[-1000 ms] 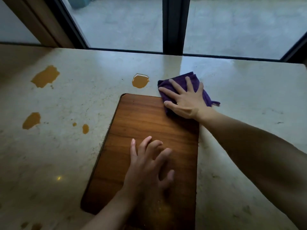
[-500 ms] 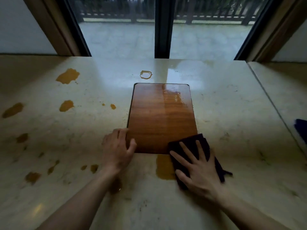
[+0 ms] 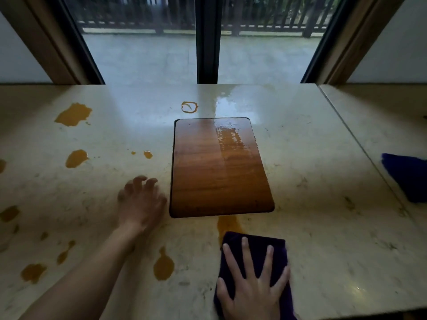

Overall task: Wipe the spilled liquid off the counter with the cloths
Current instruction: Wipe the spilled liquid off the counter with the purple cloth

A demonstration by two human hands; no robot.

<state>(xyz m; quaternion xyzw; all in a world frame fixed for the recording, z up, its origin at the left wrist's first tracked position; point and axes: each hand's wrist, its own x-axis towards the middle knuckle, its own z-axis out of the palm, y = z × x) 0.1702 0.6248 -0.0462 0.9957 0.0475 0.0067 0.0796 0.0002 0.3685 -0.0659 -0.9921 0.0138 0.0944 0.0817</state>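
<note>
My right hand (image 3: 251, 289) presses flat, fingers spread, on a dark purple cloth (image 3: 256, 244) near the front edge of the pale stone counter (image 3: 323, 227). An orange smear (image 3: 228, 224) lies just beyond the cloth, below the wooden board (image 3: 219, 172). My left hand (image 3: 141, 202) rests on the counter left of the board with loosely bent fingers, holding nothing. Several orange puddles spot the counter's left side, such as a large puddle (image 3: 74, 114) at the back and a drop-shaped puddle (image 3: 163, 266) at the front. A wet streak (image 3: 228, 137) shines on the board.
A second blue-purple cloth (image 3: 409, 176) lies at the far right, on the adjoining counter slab. A ring-shaped orange residue (image 3: 189, 107) sits behind the board. A window with a dark centre post (image 3: 206, 40) runs along the counter's back edge.
My right hand has dragged the cloth off the board's near edge toward me, leaving a smear. My left hand let go of the board's corner and moved left onto the counter.
</note>
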